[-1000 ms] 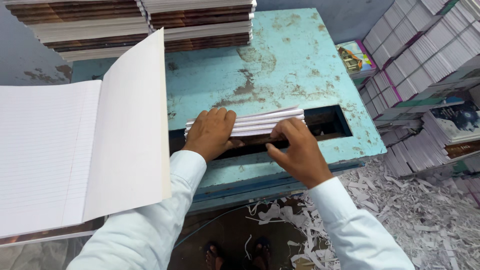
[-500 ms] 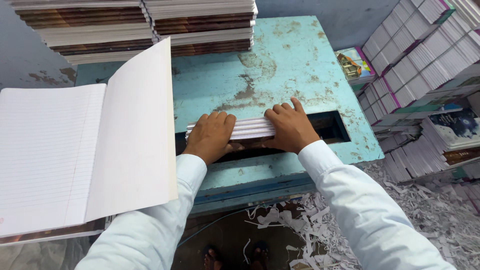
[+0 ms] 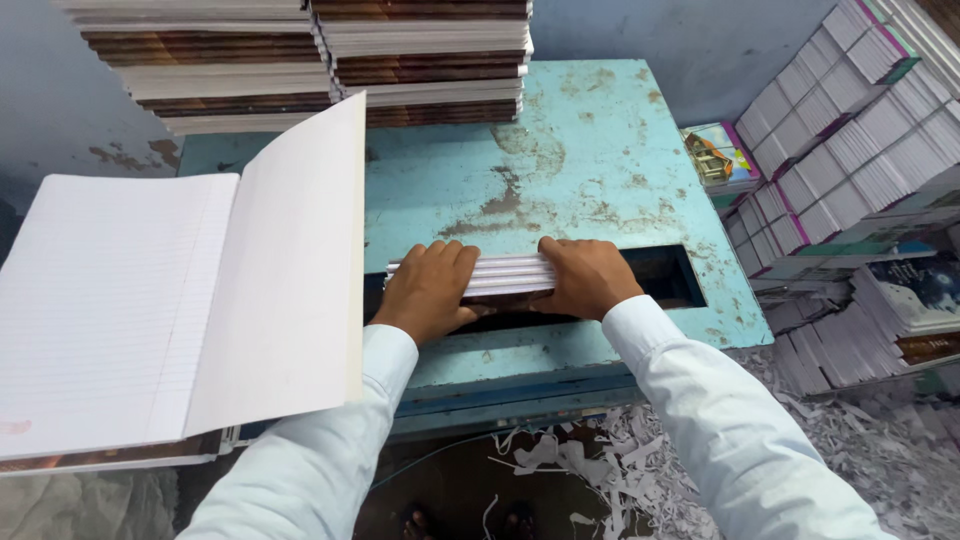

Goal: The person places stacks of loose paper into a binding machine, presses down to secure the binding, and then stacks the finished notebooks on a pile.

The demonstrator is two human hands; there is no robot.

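Worn turquoise desk [image 3: 600, 150], stacked notebooks [image 3: 300, 60] along its far edge. Open ruled notebook [image 3: 170, 300] at left. Dark rectangular slot [image 3: 665, 275] in desk, holding small white notebook stack [image 3: 505, 273]. Left hand [image 3: 430, 290] and right hand [image 3: 585, 275] flat, fingers spread, pressing on that stack's ends, clasping nothing.
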